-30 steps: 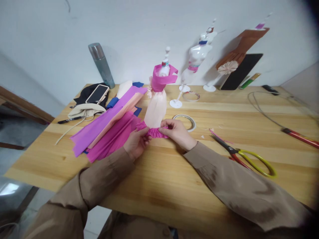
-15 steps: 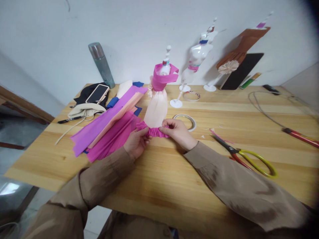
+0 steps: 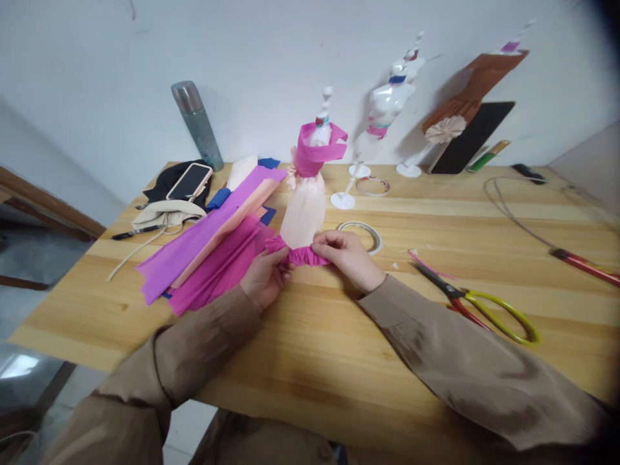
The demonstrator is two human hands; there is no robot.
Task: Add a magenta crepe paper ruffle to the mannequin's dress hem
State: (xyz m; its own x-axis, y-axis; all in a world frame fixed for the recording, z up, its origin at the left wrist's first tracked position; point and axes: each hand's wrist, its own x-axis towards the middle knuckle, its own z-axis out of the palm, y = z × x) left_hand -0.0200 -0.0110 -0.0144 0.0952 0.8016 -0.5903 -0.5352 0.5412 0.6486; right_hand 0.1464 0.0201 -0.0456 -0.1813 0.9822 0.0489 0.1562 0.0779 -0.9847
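Gathered magenta strip (image 3: 302, 256), pinched at 2 spots

The strip is at the hem of the pale skirt (image 3: 304, 206) on a small dress form (image 3: 320, 135); the left grip (image 3: 265, 278) and right grip (image 3: 352, 258) each pinch it. To its right, a tape roll (image 3: 377, 237) and black-bladed scissors (image 3: 454, 294) rest on the surface (image 3: 310, 361); to its left lie magenta and purple sheets (image 3: 223, 265).

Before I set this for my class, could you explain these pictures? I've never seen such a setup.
There is no machine here, just someone's own view: one camera worn on the head looks forward and down. The bare left hand and right hand both pinch a gathered magenta strip, at the lower end of the pale skirt on a small mannequin. On the wooden table lie coloured sheets, scissors and a ring-shaped roll; a flask stands at the back.
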